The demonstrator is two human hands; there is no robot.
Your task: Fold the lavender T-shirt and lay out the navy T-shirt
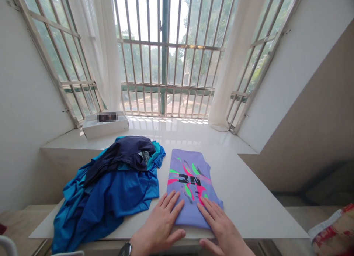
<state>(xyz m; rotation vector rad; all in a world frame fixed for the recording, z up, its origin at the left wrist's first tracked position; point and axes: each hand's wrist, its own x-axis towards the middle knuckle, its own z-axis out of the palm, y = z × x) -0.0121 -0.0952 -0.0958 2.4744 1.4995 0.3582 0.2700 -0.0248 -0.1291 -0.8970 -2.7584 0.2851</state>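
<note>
A lavender T-shirt [190,156], folded into a flat rectangle, lies on the white tabletop [249,208]. Pink, green and black printing covers its upper face. My left hand [163,219] rests on the shirt's near left corner, fingers stretched out and thumb apart. On the near right part of the shirt lies my right hand [218,222], also flat with its fingers extended. Neither hand grips the cloth. Left of the shirt is a loose heap of blue garments [124,193], with a dark navy garment [118,156] on top.
A white box [106,127] stands on the sill at the back left. Barred windows [166,64] and a sheer curtain [226,71] lie beyond. The blue heap hangs over the table's front left edge. A red and white package [332,230] sits at the lower right.
</note>
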